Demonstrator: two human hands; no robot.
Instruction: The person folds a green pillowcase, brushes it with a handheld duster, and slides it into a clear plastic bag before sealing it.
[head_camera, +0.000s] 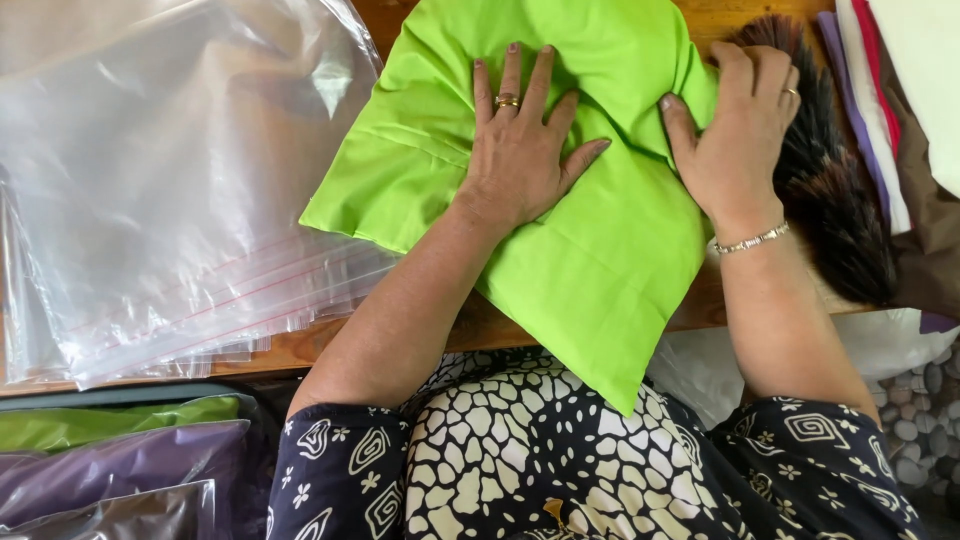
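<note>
The left hand (522, 150) lies open and flat on the bright green cloth cushion cover (560, 230). The right hand (735, 130) curls over its right edge. Its lower corner overhangs the wooden worktop (300, 350), so it could slide off if pressure eases.

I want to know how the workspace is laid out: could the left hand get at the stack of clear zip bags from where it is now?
Probably yes. The left hand lies flat on the green cloth, and the clear zip bags lie right beside the cloth on the table, nothing between.
</note>
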